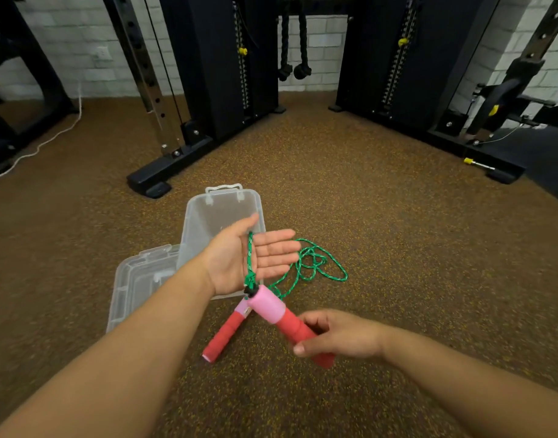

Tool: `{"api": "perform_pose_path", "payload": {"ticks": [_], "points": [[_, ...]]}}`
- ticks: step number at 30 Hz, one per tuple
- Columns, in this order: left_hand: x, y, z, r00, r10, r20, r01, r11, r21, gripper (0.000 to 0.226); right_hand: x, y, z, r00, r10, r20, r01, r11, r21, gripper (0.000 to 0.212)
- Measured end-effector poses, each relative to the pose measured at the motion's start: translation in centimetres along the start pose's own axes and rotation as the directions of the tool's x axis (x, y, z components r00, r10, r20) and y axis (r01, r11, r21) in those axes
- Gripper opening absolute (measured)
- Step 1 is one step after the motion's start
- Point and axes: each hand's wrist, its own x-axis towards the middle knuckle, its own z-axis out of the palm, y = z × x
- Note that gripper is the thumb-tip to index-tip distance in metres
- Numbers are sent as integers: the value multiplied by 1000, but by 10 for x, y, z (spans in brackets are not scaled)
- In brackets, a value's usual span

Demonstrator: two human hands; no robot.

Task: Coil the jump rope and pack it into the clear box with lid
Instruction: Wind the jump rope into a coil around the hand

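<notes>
My left hand (pixel 255 256) is held flat, palm up, above the clear box (pixel 220 213). A loop of the green jump rope (pixel 315 263) runs across its palm. The rest of the rope lies in loose loops on the floor to the right. My right hand (pixel 337 336) grips one red and pink handle (pixel 277 314), lifted just below the left palm. The other red and pink handle (pixel 227 333) lies on the floor beneath. The clear lid (pixel 138 279) lies beside the box on its left, partly under my left forearm.
Brown speckled floor all round. A black cable machine with base feet (pixel 164 172) stands behind the box, and another frame (pixel 479 153) stands at the back right. A white cord (pixel 50 137) runs along the floor at the left.
</notes>
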Motion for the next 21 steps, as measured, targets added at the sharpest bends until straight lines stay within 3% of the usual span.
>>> {"api": "perform_pose_path", "payload": {"ticks": [3,6,13,16,19,21], "points": [[-6,-1,3,999,40,27,-40,999,7,47,1,4,3,998,48,41,-45,997,-62,25],[-8,-1,6,998,44,51,-44,999,-8,47,4,6,9,995,88,52,-84,994,-67,35],[-10,-4,12,997,35,63,-33,999,-39,53,13,11,24,991,118,59,-112,989,-95,32],[-10,-5,14,996,31,88,-26,998,-52,52,16,13,29,991,133,0,-131,975,-180,27],[-14,-4,15,986,-9,164,14,1000,-27,48,14,4,22,990,118,-76,-141,864,-483,62],[-17,-4,16,972,-60,227,56,998,26,47,12,-2,9,982,120,-145,-178,850,-497,94]]}}
